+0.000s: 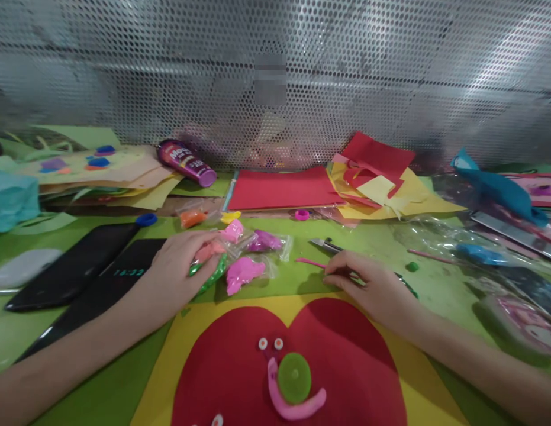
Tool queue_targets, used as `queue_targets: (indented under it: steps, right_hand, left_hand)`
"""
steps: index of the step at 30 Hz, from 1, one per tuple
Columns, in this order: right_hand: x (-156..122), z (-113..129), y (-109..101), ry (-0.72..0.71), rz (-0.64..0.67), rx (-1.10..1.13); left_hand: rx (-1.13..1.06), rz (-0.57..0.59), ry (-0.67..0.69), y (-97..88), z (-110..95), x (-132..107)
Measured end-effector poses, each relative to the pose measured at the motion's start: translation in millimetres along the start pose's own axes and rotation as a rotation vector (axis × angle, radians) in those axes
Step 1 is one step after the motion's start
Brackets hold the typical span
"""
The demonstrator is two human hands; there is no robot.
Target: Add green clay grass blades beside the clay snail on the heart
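Note:
My left hand (180, 269) rests on a cluster of small clear bags of modelling clay, its fingers curled over a salmon-pink bag (208, 251) and a green one (213, 275). Beside them lie a pink clay bag (244, 273) and a magenta one (264, 241). My right hand (368, 284) pinches the end of a thin pink stick (309, 262) on the green table. In front of me a red paper heart (346, 367) on yellow paper (168, 378) carries a clay snail (293, 387) with a green shell, pink body and two white eyes.
Two dark phones (75, 266) lie at left. Stacks of coloured paper (284, 186), a purple tube (186, 161), an orange clay bag (192, 218), a craft knife (326, 244) and plastic wrappers (457, 242) crowd the back and right. A perforated metal wall stands behind.

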State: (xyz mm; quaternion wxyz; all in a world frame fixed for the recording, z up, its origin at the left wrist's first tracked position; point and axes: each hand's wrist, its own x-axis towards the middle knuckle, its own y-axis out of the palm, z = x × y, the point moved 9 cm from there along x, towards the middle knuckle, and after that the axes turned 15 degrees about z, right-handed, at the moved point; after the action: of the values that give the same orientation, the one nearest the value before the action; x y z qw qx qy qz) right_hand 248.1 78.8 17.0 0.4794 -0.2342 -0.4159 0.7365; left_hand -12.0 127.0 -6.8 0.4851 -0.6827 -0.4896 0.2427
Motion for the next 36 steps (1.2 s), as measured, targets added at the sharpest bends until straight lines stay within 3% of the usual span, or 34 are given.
queue_targets:
  steps: [11, 16, 21, 26, 31, 36]
  right_hand:
    - [13.1, 15.4, 16.7, -0.218, 0.059, -0.215]
    - [2.2, 18.1, 17.9, -0.263, 0.085, -0.357]
    - [-14.0, 15.7, 15.8, -0.235, 0.143, -0.489]
    - [-6.5, 13.5, 19.4, -0.172, 0.148, -0.583]
    - [-11.9, 17.9, 18.0, -0.190, 0.241, -0.586]
    - [-15.9, 25.3, 6.0, -0.204, 0.249, -0.552]
  left_hand:
    - [-0.013, 0.010, 0.000, 3.1, 1.9, -1.1]
    - [-0.013, 0.021, 0.001, 2.9, 0.7, -0.8]
    - [-0.015, 0.022, 0.001, 5.0, 1.2, -2.1]
    - [-0.020, 0.030, 0.002, 7.0, 1.9, -2.3]
    - [-0.014, 0.039, 0.006, 7.4, 0.6, -2.6]
    - [-0.005, 0.044, 0.004, 7.3, -0.2, -2.5]
